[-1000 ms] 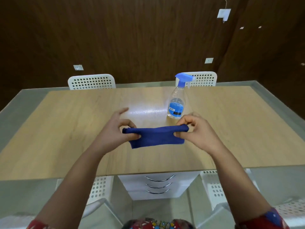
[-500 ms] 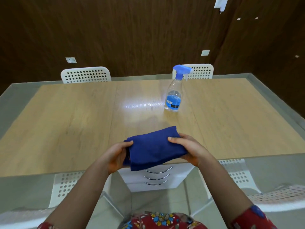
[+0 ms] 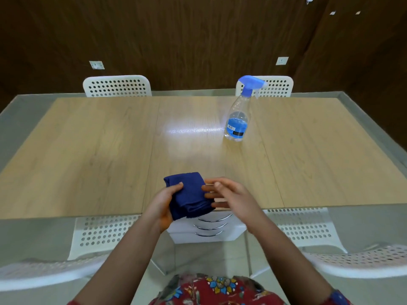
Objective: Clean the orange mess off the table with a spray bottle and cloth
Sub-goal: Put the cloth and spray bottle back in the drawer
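A left hand (image 3: 161, 203) grips a folded dark blue cloth (image 3: 189, 194), soft and towel-like, over the near edge of a smooth, pale wood-grain table (image 3: 88, 150), thumb on top. The right hand (image 3: 229, 194) holds straight, relaxed fingers at the cloth's right side. A clear plastic spray bottle (image 3: 237, 119) with a blue trigger stands upright, well apart, right of centre

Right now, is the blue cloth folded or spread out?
Folded: the blue cloth is a compact pad with layered edges showing, gripped by the left hand.
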